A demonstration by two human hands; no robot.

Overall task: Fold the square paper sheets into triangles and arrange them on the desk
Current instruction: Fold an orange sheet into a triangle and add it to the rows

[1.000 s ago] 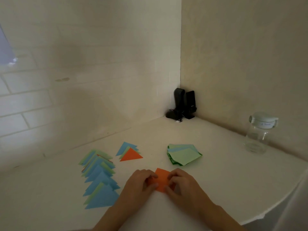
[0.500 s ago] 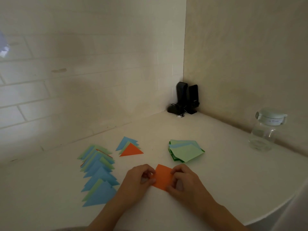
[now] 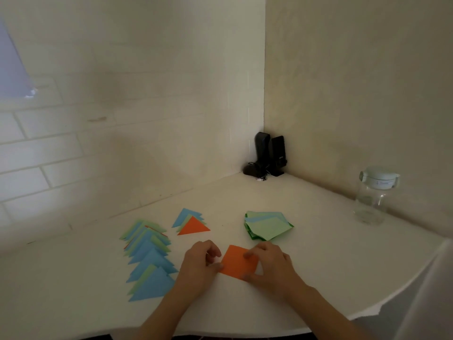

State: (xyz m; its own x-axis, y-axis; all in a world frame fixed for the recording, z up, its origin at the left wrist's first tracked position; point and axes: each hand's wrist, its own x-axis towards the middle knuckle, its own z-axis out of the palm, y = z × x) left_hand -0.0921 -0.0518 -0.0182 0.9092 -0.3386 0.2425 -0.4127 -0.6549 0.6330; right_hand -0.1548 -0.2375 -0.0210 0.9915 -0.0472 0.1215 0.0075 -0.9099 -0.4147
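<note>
An orange square paper sheet [image 3: 237, 263] lies flat on the white desk [image 3: 318, 253], turned like a diamond. My left hand [image 3: 199, 265] has curled fingers, and its thumb pinches the sheet's left corner. My right hand [image 3: 268, 266] holds the right side, forefinger on top and thumb at the near corner. A long overlapping row of folded blue and green triangles [image 3: 149, 258] runs down the left. Beyond it is a small group of triangles with an orange triangle [image 3: 193, 226] on top. A stack of unfolded green and blue sheets [image 3: 266, 225] sits behind my right hand.
A clear glass jar [image 3: 373, 196] with a pale lid stands at the right by the wall. Two black speakers [image 3: 269, 154] with a cable fill the far corner. The desk's curved front edge [image 3: 367, 312] runs close below my right forearm. Walls close off the left and back.
My hands have drawn slightly apart, so more of the orange sheet shows between them. The piles of paper have not moved.
</note>
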